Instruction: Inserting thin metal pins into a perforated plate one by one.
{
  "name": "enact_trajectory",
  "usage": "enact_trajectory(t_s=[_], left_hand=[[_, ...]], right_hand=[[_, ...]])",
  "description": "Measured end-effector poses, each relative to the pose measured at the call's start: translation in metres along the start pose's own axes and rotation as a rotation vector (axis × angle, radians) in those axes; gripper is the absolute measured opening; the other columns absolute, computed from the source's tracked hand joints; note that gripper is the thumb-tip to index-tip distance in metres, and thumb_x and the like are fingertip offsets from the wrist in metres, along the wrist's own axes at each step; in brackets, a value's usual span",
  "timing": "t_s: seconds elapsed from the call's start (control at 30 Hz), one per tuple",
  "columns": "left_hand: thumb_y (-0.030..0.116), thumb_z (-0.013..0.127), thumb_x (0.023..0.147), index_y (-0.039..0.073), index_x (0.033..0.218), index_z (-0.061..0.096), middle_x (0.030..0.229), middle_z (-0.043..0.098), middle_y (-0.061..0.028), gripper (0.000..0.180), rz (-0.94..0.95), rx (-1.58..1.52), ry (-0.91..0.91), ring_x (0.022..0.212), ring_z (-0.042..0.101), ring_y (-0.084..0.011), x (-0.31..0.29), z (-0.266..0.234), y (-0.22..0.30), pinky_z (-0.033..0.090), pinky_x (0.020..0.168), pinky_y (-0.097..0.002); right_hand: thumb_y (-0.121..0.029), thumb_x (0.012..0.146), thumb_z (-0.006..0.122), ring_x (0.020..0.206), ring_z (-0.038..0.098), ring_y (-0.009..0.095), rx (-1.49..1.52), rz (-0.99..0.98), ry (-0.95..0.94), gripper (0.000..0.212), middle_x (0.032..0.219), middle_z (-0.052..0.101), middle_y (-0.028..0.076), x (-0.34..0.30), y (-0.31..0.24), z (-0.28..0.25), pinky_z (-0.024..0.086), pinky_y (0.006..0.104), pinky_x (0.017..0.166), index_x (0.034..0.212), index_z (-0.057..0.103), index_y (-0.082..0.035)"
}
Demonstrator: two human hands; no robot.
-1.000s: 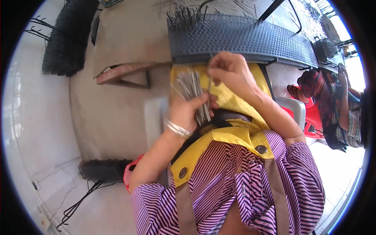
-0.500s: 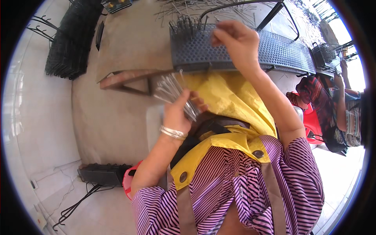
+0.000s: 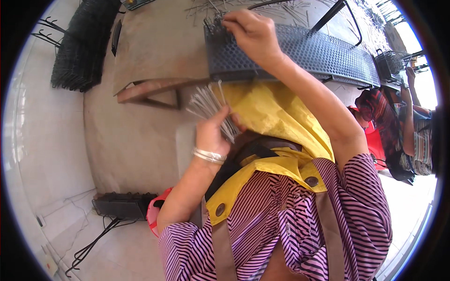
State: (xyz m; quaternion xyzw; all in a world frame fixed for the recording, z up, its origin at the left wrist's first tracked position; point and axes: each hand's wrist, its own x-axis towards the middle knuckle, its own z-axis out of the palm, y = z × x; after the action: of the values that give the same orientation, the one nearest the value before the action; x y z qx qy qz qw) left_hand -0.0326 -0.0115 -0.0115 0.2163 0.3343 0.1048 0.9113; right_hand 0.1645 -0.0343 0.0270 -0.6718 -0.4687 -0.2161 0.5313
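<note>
My left hand point(image 3: 214, 133) is closed around a fanned bundle of thin silvery metal rods point(image 3: 202, 104), held above the yellow apron on my lap. One rod with a looped end stands a little apart from the bundle. My right hand point(image 3: 253, 37) is reaching over the dark perforated rack point(image 3: 290, 54), its thumb and fingers pinched together at the rack's far left corner. A thin metal rod point(image 3: 213, 6) appears to stick out of that pinch. Right beside the fingertips, several dark rods point(image 3: 213, 25) stand upright in the rack's holes.
Loose rods point(image 3: 290, 11) lie scattered across the worktable point(image 3: 159, 51) behind the rack. Dark stacked racks point(image 3: 84, 47) stand at the far left, and a black rack point(image 3: 122, 207) sits low at left. A person in striped clothing point(image 3: 422, 143) is at the right.
My right hand has moved away from me and to the left, from over the rack's middle to its far left corner. My left hand stays nearly in place with the bundle.
</note>
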Motion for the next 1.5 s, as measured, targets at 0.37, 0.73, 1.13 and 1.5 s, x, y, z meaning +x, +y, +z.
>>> enact_trajectory(t_s=[0.37,0.73,1.13,1.5], left_hand=[[0.009,0.055,0.08,0.008,0.094,0.051,0.08,0.052,-0.0011,0.015,0.006,0.181,-0.089,0.071,0.05,-0.014,0.005,-0.005,0.004,0.046,0.059,-0.0354],[0.006,0.057,0.077,0.005,0.092,0.052,0.079,0.054,-0.0057,0.016,0.066,0.102,-0.109,0.067,0.053,-0.0174,0.002,0.001,0.006,0.047,0.055,-0.0352],[0.004,0.057,0.076,0.003,0.097,0.05,0.081,0.053,-0.0071,0.022,0.057,0.005,-0.001,0.071,0.054,-0.0195,0.005,0.001,0.005,0.05,0.061,-0.0407],[0.003,0.057,0.074,0.001,0.102,0.05,0.084,0.054,-0.0068,0.028,0.062,0.12,0.019,0.069,0.053,-0.0167,0.0,0.005,0.007,0.049,0.056,-0.0348]], right_hand=[[-0.005,0.06,0.053,0.065,0.055,0.031,-0.265,-0.317,-0.435,0.008,0.066,0.056,0.012,0.023,0.01,0.025,0.045,0.0381,0.058,0.067,0.056,-0.004],[-0.008,0.067,0.061,0.056,0.058,0.026,0.051,0.271,-0.489,0.011,0.062,0.058,0.014,-0.044,-0.052,-0.028,0.047,0.0345,0.054,0.072,0.057,0.001],[-0.005,0.067,0.061,0.05,0.056,0.015,0.233,0.381,0.063,0.011,0.06,0.059,0.009,-0.008,-0.013,-0.028,0.044,0.0264,0.047,0.076,0.059,0.001],[0.002,0.072,0.058,0.046,0.05,0.024,0.096,-0.1,-0.016,0.006,0.061,0.052,0.017,0.006,-0.012,-0.014,0.039,0.0281,0.045,0.077,0.056,0.0]])
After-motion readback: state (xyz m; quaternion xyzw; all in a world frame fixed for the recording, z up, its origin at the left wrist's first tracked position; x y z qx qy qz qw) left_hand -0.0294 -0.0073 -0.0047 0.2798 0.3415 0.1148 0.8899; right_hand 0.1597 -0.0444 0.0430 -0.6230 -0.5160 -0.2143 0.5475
